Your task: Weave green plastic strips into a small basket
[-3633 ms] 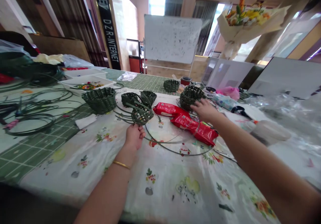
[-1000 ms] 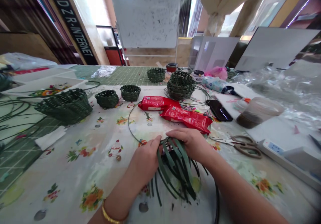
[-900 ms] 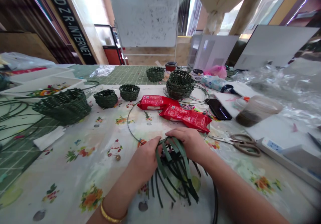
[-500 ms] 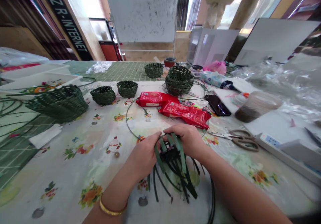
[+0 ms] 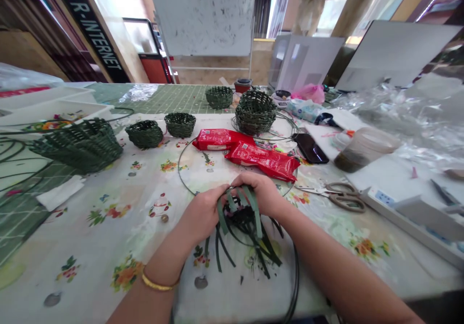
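Note:
Both hands meet over a small unfinished weave of dark green strips [image 5: 241, 220], with long loose strip ends splaying down and toward me. My left hand [image 5: 203, 213], wearing a gold bangle [image 5: 155, 283], grips the weave's left side. My right hand [image 5: 256, 193] closes over its top and right side. The weave's middle is partly hidden by my fingers. Just beyond my hands lie two red snack packets [image 5: 263, 162], and a thin dark wire hoop [image 5: 179, 157] rings them. A black cable end [image 5: 295, 285] curves by my right forearm.
Several finished green woven baskets [image 5: 145, 134] stand along the far side of the floral tablecloth [image 5: 87, 237]. To the right are a phone [image 5: 310, 148], scissors [image 5: 344, 198], a plastic tub [image 5: 364, 150] and a power strip [image 5: 380, 198]. A white tray [image 5: 47, 106] sits far left.
Earlier my hands were apart, the right one on a far basket. Now both hold the weave, which has drawn closer between them over the last second. The view has tilted slightly downward.

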`<state>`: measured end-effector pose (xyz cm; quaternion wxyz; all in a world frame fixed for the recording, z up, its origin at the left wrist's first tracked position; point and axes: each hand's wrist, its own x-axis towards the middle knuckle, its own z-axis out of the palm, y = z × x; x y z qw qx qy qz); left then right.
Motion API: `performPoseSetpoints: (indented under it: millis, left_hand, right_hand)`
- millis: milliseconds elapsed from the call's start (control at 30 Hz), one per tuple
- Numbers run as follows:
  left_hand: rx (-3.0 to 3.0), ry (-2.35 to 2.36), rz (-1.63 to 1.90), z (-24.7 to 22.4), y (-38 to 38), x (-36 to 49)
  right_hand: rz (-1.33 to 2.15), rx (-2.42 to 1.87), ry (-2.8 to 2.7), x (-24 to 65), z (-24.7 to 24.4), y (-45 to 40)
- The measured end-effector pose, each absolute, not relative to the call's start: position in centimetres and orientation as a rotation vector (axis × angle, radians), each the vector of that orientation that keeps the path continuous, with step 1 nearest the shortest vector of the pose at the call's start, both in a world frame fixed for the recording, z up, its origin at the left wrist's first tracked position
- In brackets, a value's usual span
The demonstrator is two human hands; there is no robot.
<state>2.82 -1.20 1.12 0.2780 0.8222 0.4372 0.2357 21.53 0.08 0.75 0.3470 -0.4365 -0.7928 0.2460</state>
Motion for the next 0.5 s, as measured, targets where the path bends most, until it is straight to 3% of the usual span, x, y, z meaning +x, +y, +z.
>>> performPoseSetpoints:
  millis: [100, 233, 500]
  left_hand:
    - [2.302, 1.260, 0.640, 0.5, -1.7, 3.2]
    - [2.394, 1.422, 0.680, -0.3, -2.1, 3.2]
    - [2.592, 1.284, 0.649, 0.3, -2.9, 2.9]
  right_hand:
    - [0.960, -1.127, -1.974, 21.9, 1.1, 0.2]
    - [1.084, -1.263, -1.953, 22.0, 2.0, 0.0]
    - [1.322, -1.165, -1.826, 21.9, 2.7, -0.5]
